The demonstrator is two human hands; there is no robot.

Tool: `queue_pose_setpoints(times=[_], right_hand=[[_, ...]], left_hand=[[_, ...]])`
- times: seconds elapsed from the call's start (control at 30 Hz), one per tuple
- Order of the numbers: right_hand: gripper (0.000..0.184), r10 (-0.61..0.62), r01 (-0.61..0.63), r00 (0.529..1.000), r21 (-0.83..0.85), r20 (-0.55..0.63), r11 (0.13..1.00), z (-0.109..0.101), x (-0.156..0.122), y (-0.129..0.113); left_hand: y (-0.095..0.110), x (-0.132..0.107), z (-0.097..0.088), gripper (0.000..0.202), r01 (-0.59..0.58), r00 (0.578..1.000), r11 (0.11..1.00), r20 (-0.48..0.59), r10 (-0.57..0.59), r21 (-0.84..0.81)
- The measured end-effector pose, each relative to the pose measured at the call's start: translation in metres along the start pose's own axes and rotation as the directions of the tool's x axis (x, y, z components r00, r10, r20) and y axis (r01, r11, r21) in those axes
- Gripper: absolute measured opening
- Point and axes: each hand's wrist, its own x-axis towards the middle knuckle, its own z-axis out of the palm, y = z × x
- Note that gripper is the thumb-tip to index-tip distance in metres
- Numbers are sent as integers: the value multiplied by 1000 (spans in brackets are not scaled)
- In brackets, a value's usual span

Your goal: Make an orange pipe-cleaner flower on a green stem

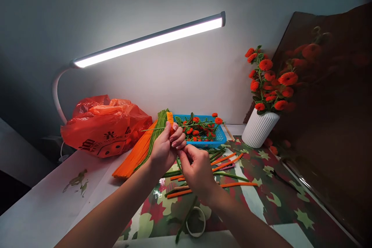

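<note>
My left hand (165, 148) is closed around a small orange fuzzy piece (170, 117), which looks like bent pipe cleaner and sticks up above the thumb. A thin green stem (154, 129) passes out to the left at the same fingers. Just below and to the right, my right hand (199, 168) has its thumb and fingertips pinched together against the left fingers. What lies in that pinch is hidden; a green strip (179, 164) hangs beneath it. Loose orange pipe cleaners (240, 184) and green pipe cleaners (232, 176) lie on the table under my hands.
Behind the hands is a blue basket (222, 139) of red-orange flowers. Bundled orange pipe cleaners (132, 161) and a red plastic bag (106, 131) are left. A white vase (260, 128) of flowers stands right. A tape ring (188, 226) lies in front; a lamp (151, 41) hangs above.
</note>
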Motion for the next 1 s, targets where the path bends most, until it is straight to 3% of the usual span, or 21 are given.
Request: queue_pose_setpoints(times=[0.1, 0.33, 0.73, 1.0], right_hand=[[29, 30, -31, 999, 30, 12, 999, -2, 1, -1], [32, 66, -73, 983, 38, 171, 997, -6, 3, -3], [34, 89, -101, 987, 88, 137, 991, 0, 0, -7], [35, 112, -121, 990, 123, 81, 985, 0, 2, -5]], left_hand=[[1, 0, 1, 32, -14, 1000, 1000, -8, 14, 14], [13, 1, 5, 33, -93, 995, 996, -33, 93, 6], [7, -2, 5, 35, -118, 993, 992, -11, 119, 51], [-5, -2, -1, 35, -167, 985, 975, 70, 159, 145]])
